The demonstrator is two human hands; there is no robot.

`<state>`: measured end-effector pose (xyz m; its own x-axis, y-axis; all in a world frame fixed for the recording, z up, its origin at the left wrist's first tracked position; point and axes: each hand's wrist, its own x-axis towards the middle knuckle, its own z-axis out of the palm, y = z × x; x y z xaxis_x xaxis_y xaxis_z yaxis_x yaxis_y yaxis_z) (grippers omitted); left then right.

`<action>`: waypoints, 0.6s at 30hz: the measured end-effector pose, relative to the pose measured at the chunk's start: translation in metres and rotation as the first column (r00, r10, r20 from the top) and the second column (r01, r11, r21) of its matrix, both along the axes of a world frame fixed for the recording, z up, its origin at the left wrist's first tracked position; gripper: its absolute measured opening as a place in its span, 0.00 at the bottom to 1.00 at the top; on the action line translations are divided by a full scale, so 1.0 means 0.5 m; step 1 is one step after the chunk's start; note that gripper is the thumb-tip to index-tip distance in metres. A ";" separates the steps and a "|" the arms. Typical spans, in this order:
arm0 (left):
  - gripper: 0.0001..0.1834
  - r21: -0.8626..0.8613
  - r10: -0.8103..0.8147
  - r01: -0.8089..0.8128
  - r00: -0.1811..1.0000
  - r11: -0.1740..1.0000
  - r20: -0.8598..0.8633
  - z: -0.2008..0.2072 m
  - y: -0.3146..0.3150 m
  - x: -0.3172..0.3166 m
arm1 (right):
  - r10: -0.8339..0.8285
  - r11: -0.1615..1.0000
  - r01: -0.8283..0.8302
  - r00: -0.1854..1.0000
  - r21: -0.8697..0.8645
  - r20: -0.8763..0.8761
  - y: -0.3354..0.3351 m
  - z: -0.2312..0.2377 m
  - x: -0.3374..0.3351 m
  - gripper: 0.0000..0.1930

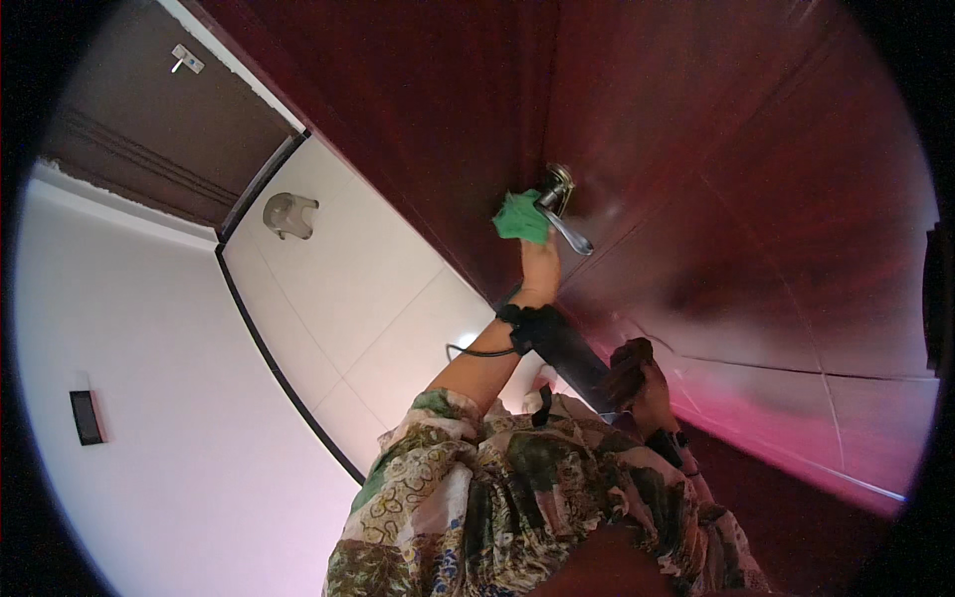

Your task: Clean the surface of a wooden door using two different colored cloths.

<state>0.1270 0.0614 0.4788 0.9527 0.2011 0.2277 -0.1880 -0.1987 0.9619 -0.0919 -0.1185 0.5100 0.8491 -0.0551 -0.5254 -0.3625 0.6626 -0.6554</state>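
The left hand (540, 267) is pressing a green cloth (521, 217), fingers closed on it, against the door handle (563, 221). The right hand (647, 383) is gripping sth dark (unclear what). Cloth may be slipping off w/ a weak grip.

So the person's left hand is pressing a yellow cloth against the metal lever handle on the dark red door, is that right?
Not quite: the cloth is green, not yellow. The head view shows the left hand pressing it against the metal lever handle on the dark red door.
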 end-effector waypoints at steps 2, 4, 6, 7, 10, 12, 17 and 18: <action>0.16 0.209 -0.036 0.009 0.992 0.978 0.125 -0.018 -0.007 -0.010 | -0.012 0.996 0.012 1.000 0.090 -0.003 0.005 0.024 0.003 0.17; 0.14 -0.137 -0.073 0.078 0.997 0.987 0.036 -0.029 -0.025 -0.001 | 0.007 0.996 -0.016 0.996 0.090 0.092 -0.024 0.005 -0.002 0.17; 0.15 -0.355 -0.060 0.042 0.997 0.934 -0.040 -0.033 -0.014 -0.023 | 0.018 1.000 -0.018 0.998 0.006 0.067 -0.026 -0.008 -0.006 0.18; 0.15 -0.559 -0.070 -0.004 0.991 0.829 -0.111 -0.035 -0.010 -0.039 | 0.025 1.000 -0.026 0.997 0.013 0.068 -0.035 -0.030 -0.009 0.18; 0.14 -0.588 -0.089 -0.201 0.900 0.784 -0.426 -0.004 -0.070 -0.105 | 0.153 0.907 -0.080 0.977 -0.412 0.149 -0.079 -0.047 -0.020 0.17; 0.13 -0.149 0.046 -0.090 0.960 0.985 -0.278 -0.018 -0.051 -0.121 | -0.052 0.994 0.048 0.998 0.099 0.043 -0.045 -0.020 -0.009 0.13; 0.10 -0.260 -0.081 -0.097 0.800 0.961 -0.594 -0.120 -0.023 0.043 | 0.162 0.969 -0.193 0.969 0.157 0.189 -0.028 -0.018 0.004 0.07; 0.10 -0.371 -0.152 -0.131 0.753 0.919 -0.640 -0.099 -0.039 0.034 | 0.131 0.983 -0.148 0.980 0.112 0.152 -0.032 -0.006 -0.005 0.07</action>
